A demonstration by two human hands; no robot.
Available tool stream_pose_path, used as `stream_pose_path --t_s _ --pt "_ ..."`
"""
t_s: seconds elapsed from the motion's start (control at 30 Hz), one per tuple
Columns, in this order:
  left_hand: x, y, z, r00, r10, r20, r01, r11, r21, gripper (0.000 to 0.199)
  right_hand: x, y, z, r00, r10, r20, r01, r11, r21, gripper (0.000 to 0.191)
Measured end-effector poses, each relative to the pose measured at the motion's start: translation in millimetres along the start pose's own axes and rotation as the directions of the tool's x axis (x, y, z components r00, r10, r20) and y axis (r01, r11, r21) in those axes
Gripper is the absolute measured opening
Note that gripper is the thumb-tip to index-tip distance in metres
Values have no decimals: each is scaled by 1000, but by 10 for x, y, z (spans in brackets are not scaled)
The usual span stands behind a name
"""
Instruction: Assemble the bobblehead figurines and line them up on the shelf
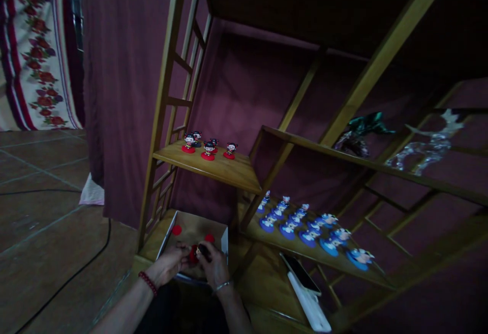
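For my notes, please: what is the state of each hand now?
Left hand: fingers at a red base, grip cannot be told.
Right hand: closed on a dark-topped figurine.

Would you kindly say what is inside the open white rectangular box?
Two round red discs show in the box; the left hand and right hand hide some nearer floor.

One head-worn view looks forward and steeply down, the shelving running slantwise.
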State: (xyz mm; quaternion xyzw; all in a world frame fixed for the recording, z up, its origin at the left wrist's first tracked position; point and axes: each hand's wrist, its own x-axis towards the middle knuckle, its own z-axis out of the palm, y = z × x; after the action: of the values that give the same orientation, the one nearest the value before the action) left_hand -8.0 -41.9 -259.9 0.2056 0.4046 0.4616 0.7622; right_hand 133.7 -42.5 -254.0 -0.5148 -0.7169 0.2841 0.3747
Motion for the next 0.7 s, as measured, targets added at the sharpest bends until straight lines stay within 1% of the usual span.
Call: stream_pose_path --t_s 0.07,0.13,0.2,0.3,0.4,0.5,0.6,0.7 --pt "-95 52 21 996 62 70 -59 997 -43 20 -10 -211 -116 1000 -18 23 19 999 -45 21" --pt "-207 129 51 978 134 156 -124 990 -72 20 -6 -448 -245 998 -50 38 54 992 -112 22" --pt "-325 233 91 953 187 238 -172 982 -79 19 12 -695 -376 992 -120 43 126 974 -190 21" --pt "-501 426 171 914 242 325 -234 970 -64 17 48 -1042 -551 970 -225 95 242 933 -264 19" --pt "-679 623 264 890 286 355 -297 955 -24 15 71 -1332 -679 948 -296 117 319 889 -329 14" --pt "-855 784 347 872 313 376 -352 935 38 16 74 -1553 -761 921 -360 149 390 851 -352 12" --pt "-995 890 395 846 342 409 -401 914 65 16 72 -1699 -810 900 -408 157 437 830 -346 12" --pt "-1081 950 410 846 349 404 -420 902 100 14 73 -1774 -840 882 -443 159 471 821 -323 13"
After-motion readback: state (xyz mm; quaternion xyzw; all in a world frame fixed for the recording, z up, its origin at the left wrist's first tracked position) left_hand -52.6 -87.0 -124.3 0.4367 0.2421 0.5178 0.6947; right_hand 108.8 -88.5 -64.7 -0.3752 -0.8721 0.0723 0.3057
